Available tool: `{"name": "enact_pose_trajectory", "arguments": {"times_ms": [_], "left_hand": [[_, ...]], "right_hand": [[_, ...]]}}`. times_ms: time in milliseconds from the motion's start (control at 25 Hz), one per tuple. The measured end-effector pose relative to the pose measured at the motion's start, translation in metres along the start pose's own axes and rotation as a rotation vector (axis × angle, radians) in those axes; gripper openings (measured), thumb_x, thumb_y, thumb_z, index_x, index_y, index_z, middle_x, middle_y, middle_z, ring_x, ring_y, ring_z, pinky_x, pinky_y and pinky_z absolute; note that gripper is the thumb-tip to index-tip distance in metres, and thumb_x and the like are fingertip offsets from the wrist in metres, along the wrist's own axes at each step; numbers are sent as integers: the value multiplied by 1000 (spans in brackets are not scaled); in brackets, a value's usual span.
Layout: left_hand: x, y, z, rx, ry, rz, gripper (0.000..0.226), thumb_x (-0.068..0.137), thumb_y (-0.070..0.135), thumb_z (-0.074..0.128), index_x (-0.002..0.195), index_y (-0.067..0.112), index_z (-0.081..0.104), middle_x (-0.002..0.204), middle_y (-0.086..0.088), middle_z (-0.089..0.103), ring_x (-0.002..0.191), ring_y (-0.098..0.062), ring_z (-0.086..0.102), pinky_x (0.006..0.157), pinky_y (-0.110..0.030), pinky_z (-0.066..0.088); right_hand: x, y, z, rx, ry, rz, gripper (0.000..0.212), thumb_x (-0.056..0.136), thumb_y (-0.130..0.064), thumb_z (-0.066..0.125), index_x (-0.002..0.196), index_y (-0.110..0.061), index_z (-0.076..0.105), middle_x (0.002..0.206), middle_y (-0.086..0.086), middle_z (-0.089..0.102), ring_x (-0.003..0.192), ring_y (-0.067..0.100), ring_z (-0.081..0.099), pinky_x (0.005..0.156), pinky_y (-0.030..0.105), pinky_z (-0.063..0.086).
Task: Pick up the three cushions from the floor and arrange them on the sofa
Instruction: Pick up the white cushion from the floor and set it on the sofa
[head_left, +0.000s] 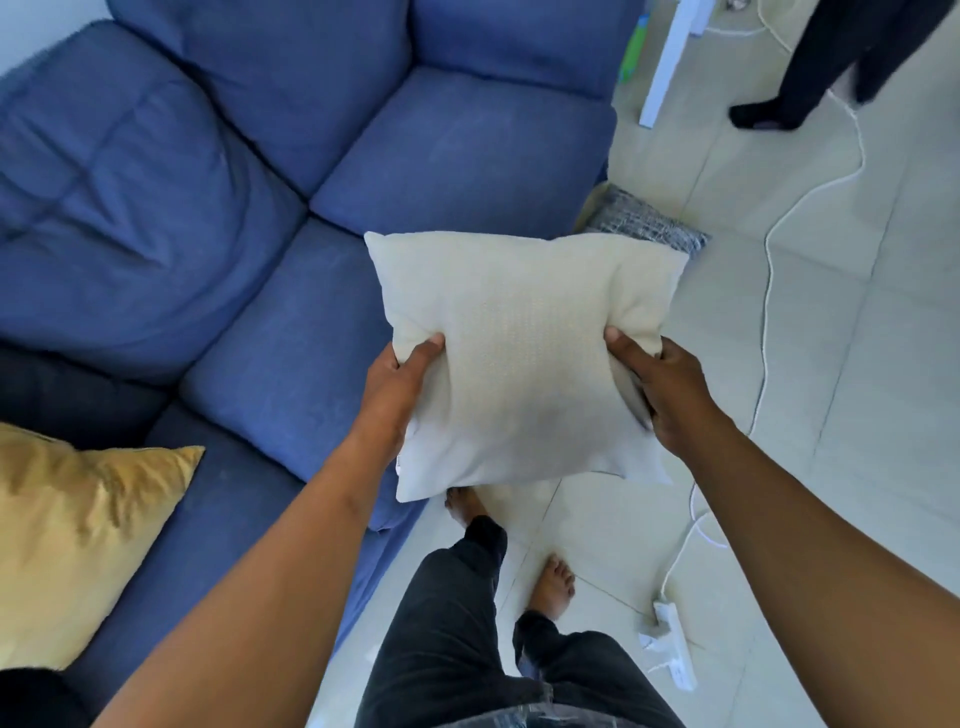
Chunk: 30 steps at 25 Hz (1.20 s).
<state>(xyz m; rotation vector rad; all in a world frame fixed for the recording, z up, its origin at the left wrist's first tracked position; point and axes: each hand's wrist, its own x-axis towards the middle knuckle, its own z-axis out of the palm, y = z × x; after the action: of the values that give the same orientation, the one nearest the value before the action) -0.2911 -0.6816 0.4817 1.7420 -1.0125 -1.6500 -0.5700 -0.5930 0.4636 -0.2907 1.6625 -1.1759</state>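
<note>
I hold a cream cushion (519, 358) in the air with both hands, over the front edge of the blue sofa (291, 322). My left hand (400, 384) grips its left edge and my right hand (660, 389) grips its right edge. A golden-yellow cushion (72, 535) lies on the sofa seat at the lower left. A grey patterned cushion (644, 221) rests on the tiled floor beside the sofa's right end, partly hidden behind the cream cushion.
A white cable (769, 270) runs across the floor to a white power strip (672, 644) at my right. Another person's dark-trousered legs (810, 67) stand at the top right, near a white furniture leg (670, 62). My bare feet stand by the sofa front.
</note>
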Motion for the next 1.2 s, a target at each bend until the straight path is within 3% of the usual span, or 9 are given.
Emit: {"name": "enact_pose_trajectory", "arguments": {"times_ms": [240,680,800,1000,1200], "left_hand": [[40,19,-59,-129,101,-8,32,92,50,76,121,36,73,124,9,79,118,-19,71,109,-46,54],[130,63,-203,-261,324,-32,36,95,44,74,127,28,71,122,9,78,113,-14,71,88,-31,56],[138,61,-238,-271,400,-37,42,91,48,77,127,28,70,123,9,78,114,-15,72,95,-36,57],[143,49,-278,-322,527,-109,44,89,47,78,127,26,70,121,8,79,114,-16,73,101,-42,59],[152,42,-293,-361,609,-212,42,88,38,80,126,24,70,118,3,80,113,-23,75,99,-44,60]], "right_hand": [[34,-56,93,-85,-144,-29,43,85,-31,87,124,-16,75,114,-2,83,107,18,78,104,40,59],[115,-100,309,-247,-329,42,60,74,-50,91,125,-24,73,118,-5,81,110,22,76,105,48,58],[126,-105,358,-292,-402,63,55,77,-47,91,123,-22,73,117,-4,82,110,22,76,107,48,56],[148,-110,432,-419,-547,111,67,68,-52,95,124,-23,73,116,-7,83,114,22,76,111,50,53],[175,-117,489,-582,-666,158,57,70,-38,96,118,-18,75,107,-1,85,102,26,80,100,50,60]]}}
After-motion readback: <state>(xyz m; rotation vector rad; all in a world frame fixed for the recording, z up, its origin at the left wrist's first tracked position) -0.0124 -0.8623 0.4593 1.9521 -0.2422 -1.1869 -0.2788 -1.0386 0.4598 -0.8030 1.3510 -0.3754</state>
